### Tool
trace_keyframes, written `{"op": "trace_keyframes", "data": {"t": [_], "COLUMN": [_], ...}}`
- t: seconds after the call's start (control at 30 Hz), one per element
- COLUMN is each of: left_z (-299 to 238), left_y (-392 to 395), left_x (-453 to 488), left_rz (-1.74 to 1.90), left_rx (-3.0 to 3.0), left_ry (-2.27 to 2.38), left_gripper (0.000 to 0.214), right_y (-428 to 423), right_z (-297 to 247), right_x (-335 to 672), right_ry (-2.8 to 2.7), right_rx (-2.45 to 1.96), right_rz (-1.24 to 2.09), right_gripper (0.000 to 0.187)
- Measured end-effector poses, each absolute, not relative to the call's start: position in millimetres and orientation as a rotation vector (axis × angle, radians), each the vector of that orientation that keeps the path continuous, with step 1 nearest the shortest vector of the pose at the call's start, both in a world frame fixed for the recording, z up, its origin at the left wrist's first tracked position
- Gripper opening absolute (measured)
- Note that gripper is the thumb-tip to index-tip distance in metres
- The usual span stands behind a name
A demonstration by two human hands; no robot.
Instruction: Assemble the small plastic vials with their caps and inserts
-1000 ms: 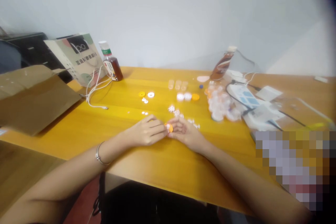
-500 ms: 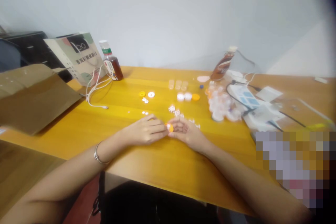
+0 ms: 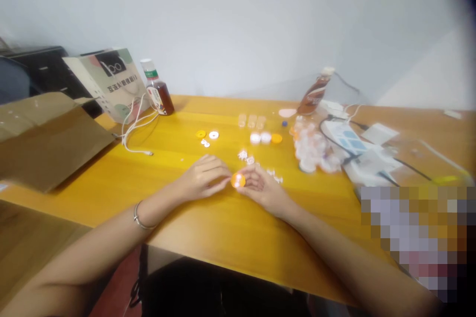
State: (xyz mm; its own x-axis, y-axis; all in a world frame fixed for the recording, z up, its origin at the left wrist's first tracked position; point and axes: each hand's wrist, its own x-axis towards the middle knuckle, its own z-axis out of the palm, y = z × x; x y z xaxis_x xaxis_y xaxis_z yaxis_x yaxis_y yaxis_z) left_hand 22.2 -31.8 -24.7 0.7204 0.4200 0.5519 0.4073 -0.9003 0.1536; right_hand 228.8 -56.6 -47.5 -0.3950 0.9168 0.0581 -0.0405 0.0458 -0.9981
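Note:
Between the thumb and fingers of my right hand (image 3: pixel 268 189) is a small round orange cap (image 3: pixel 234 184), tilted to show small white pieces inside it. My left hand (image 3: pixel 206 177) is just left of the cap, thumb and fingers drawn together. Its fingertips are at the cap's edge; whether they touch it or pinch something small is unclear. Beyond my right hand lie white gear-like pieces (image 3: pixel 243 155). Farther back are a yellow disc (image 3: pixel 201 134), a white ring (image 3: pixel 213 135) and tiny white pieces (image 3: pixel 205 143).
Two white caps and an orange cap (image 3: pixel 276 138) sit in a row before three clear cups (image 3: pixel 252 121). Right of them are a heap of clear and orange parts (image 3: pixel 312 146), a tilted bottle (image 3: pixel 316 91) and cables. A dark bottle (image 3: pixel 160 96), paper bag (image 3: pixel 115 81) and cardboard (image 3: pixel 55 143) occupy the left.
The cap has turned so its inside with white pieces faces up. My left hand has shifted slightly left from it. Two small white discs beyond my left hand no longer show.

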Motion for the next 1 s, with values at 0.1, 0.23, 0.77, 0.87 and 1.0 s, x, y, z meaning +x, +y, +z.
{"op": "trace_keyframes", "data": {"t": [0.1, 0.23, 0.77, 0.87, 1.0], "left_z": [-24, -25, -38, -37, -37], "left_y": [-34, -37, -51, -52, -50], "left_x": [25, 28, 53, 56, 57], "left_rz": [0.892, 0.869, 0.742, 0.725, 0.762], "left_rx": [2.867, 2.830, 2.694, 2.583, 2.454], "left_ry": [0.720, 0.755, 1.335, 1.373, 1.390], "left_gripper": [0.013, 0.012, 0.017, 0.015, 0.016], "right_y": [-56, -57, -61, -61, -62], "right_z": [-49, -51, -61, -62, -62], "right_x": [228, 228, 220, 220, 220], "right_ry": [-1.496, -1.505, -1.502, -1.525, -1.572], "right_rx": [-0.924, -0.951, -1.026, -1.034, -1.032], "right_rz": [1.468, 1.441, 1.283, 1.269, 1.228], "right_gripper": [0.029, 0.028, 0.022, 0.020, 0.017]}}
